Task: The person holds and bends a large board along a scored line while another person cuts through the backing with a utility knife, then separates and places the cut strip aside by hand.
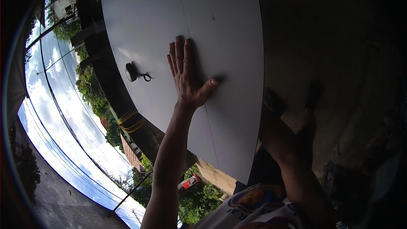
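My left hand (190, 74) lies palm down on a white surfboard-like board (229, 38), fingers stretched and slightly apart, over a thin line that runs along it. To the left of this hand, a small black device (131, 72) with a looped strap rests on the board. My right arm (296, 182) reaches to the board's right side, where its hand is hidden behind the edge or too dark to make out.
My legs and dark shoes (313, 95) show in shadow at the right. Yellow cord (129, 123) hangs on a dark beam left of the board. A wooden panel (214, 174) is below. Trees, overhead wires and bright sky fill the left side.
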### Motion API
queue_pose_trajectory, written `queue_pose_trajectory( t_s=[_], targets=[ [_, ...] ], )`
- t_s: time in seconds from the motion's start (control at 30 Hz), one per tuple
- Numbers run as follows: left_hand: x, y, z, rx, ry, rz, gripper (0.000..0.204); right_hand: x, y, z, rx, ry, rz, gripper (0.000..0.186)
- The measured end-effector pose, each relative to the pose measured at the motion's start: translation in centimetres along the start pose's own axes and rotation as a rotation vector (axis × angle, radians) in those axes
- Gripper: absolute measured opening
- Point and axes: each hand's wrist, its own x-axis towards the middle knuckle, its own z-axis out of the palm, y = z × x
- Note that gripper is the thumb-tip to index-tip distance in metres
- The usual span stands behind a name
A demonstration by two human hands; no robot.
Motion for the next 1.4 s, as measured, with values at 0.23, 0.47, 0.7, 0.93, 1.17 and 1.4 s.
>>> queue_pose_trajectory(
  t_s=[0.23, 0.47, 0.7, 0.93, 1.17, 1.4],
  targets=[
    [0.4, 0.6, -0.5, 0.032, 0.020, 0.031, 0.112, -0.7, -4.0, 1.5, -0.110, -0.032, 0.035, 0.057],
    [-0.4, 0.7, -1.3, 0.040, 0.023, -0.046, 0.111, -1.8, -10.6, 5.9, -0.294, -0.093, 0.016, 0.059],
    [-0.2, 1.6, -1.3, 0.026, 0.003, -0.095, 0.115, -3.0, -14.6, 12.1, -0.449, -0.145, -0.012, 0.061],
    [0.0, 1.9, -2.9, 0.024, 0.014, -0.088, 0.115, -5.4, -20.4, 17.8, -0.605, -0.076, 0.194, 0.076],
    [-0.6, 1.9, -4.0, -0.029, -0.020, -0.105, 0.108, -3.1, -16.7, 23.5, -1.192, 0.531, -0.101, 0.094],
    [-0.6, 1.9, -3.9, -0.063, -0.033, -0.128, 0.108, -2.6, -16.0, 23.2, -1.253, 0.592, -0.302, 0.090]
  ],
)
